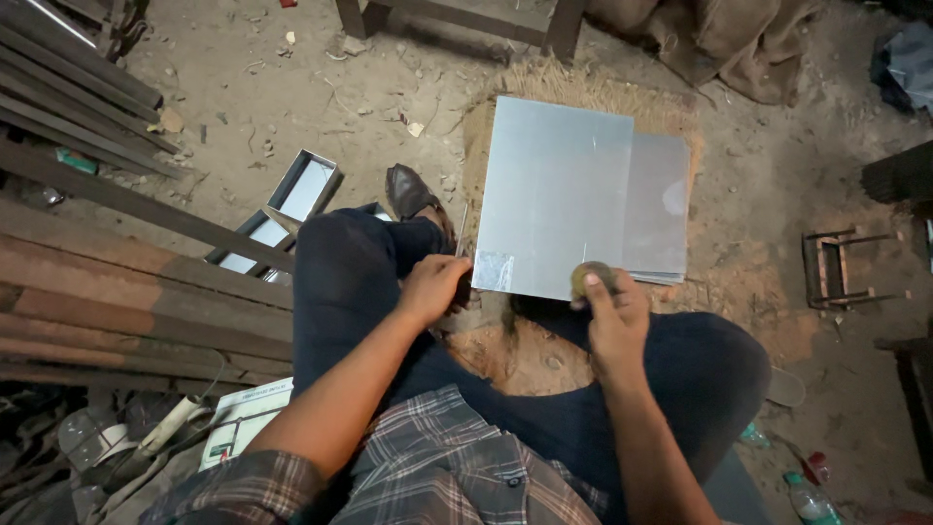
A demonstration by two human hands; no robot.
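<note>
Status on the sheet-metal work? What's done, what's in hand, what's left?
Done: two folded metal trays lie on the ground to the left. In hand: the left hand is at the near left corner of the top metal sheet, apparently gripping something thin; the right hand holds a small round object at its near edge. Left: that sheet is flat and unfolded, with another sheet under it.

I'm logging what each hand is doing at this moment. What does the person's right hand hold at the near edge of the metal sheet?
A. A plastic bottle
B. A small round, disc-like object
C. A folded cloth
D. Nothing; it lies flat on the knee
B: the right hand pinches a small round, dull disc-like object at the near edge of the shiny metal sheet, while the left hand rests at the sheet's near left corner.
</note>
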